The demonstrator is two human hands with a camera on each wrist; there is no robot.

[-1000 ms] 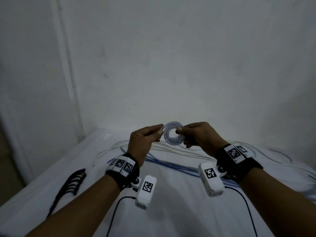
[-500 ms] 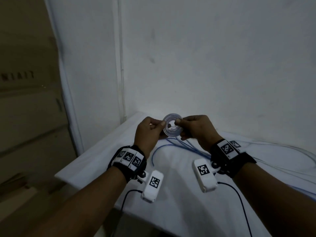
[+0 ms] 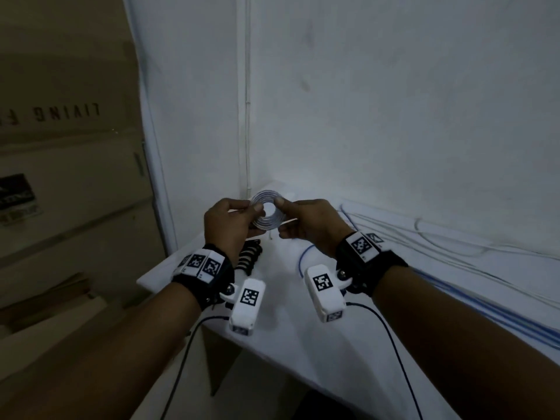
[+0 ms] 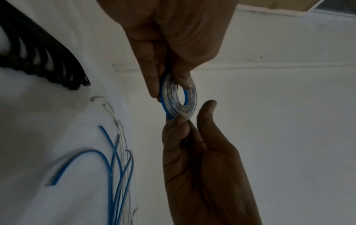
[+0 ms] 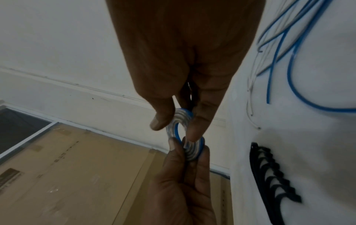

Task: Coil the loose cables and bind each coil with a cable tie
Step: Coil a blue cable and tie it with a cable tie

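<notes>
Your left hand (image 3: 225, 228) and right hand (image 3: 312, 222) each pinch one side of a small flat cable coil (image 3: 267, 214), held upright above the counter (image 3: 288, 328). Beyond them, black cable ties (image 3: 250, 257) lie bundled; loose blue cables (image 3: 454, 286) trail along the wall (image 3: 394, 101).

Bare white table (image 3: 272, 322) between black cable ties (image 3: 249, 258) and loose blue cables (image 3: 485, 301).
</notes>
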